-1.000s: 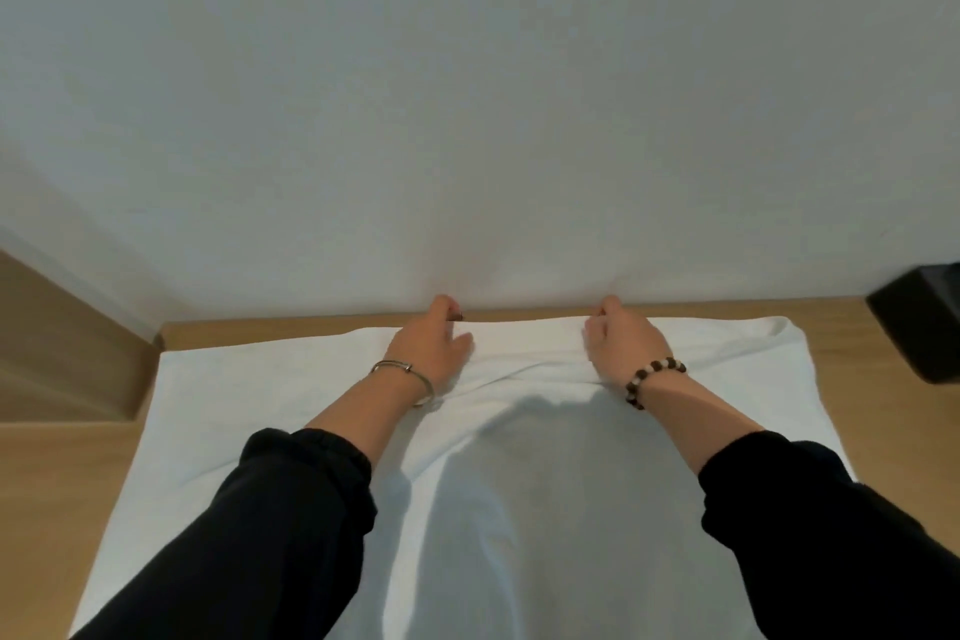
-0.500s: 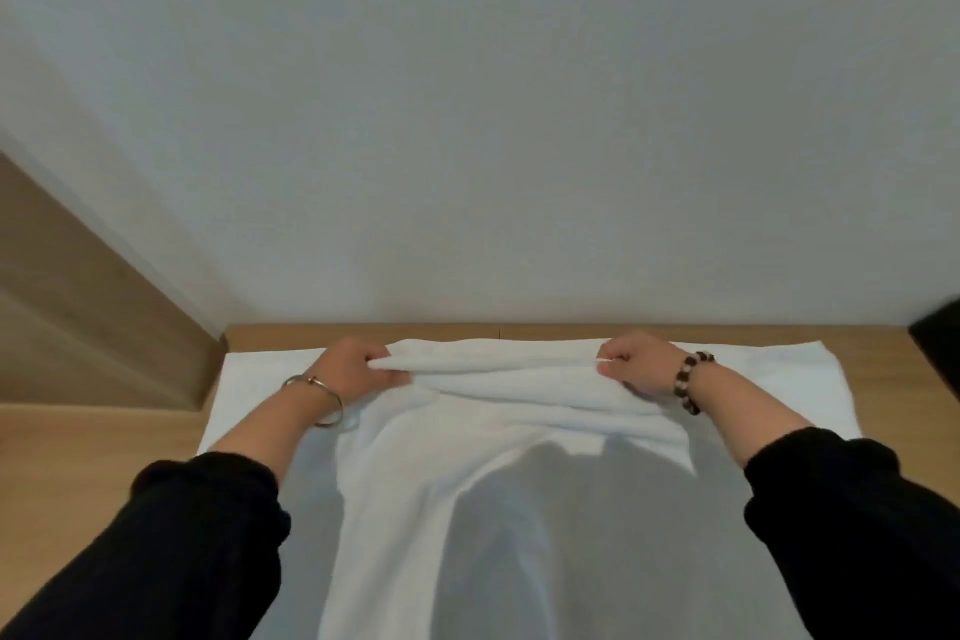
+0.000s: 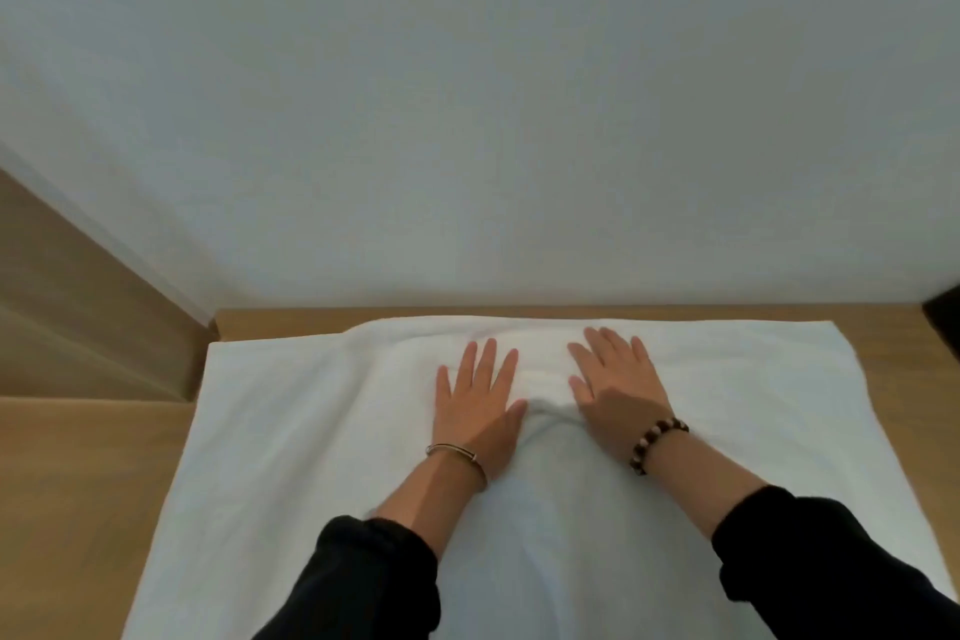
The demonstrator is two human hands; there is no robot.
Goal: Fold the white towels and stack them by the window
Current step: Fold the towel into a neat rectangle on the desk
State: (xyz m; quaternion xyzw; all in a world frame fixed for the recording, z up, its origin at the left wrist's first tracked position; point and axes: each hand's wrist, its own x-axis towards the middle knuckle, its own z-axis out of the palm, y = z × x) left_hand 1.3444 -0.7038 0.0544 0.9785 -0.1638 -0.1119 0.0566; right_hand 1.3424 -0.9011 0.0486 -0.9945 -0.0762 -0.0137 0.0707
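1. The left hand (image 3: 475, 405) lies palm-down on the white towel (image 3: 291, 431), fingers straight and slightly fanned, gripping nothing; a thin metal bangle (image 3: 457, 455) circles its wrist.
2. The right hand (image 3: 618, 395) also rests flat on the towel, fingers spread, holding nothing; a beaded bracelet (image 3: 657, 442) sits on its wrist.
3. The hands lie close together near the towel's far edge; a small ridge of cloth (image 3: 545, 411) bunches between them.
4. The towel lies spread over the wooden table (image 3: 78, 483), its far edge near the wall (image 3: 467, 120).
5. The black sleeves (image 3: 374, 582) and the frame's bottom hide the towel's near edge; a dark object (image 3: 943, 322) at the right is cut off and unidentifiable.
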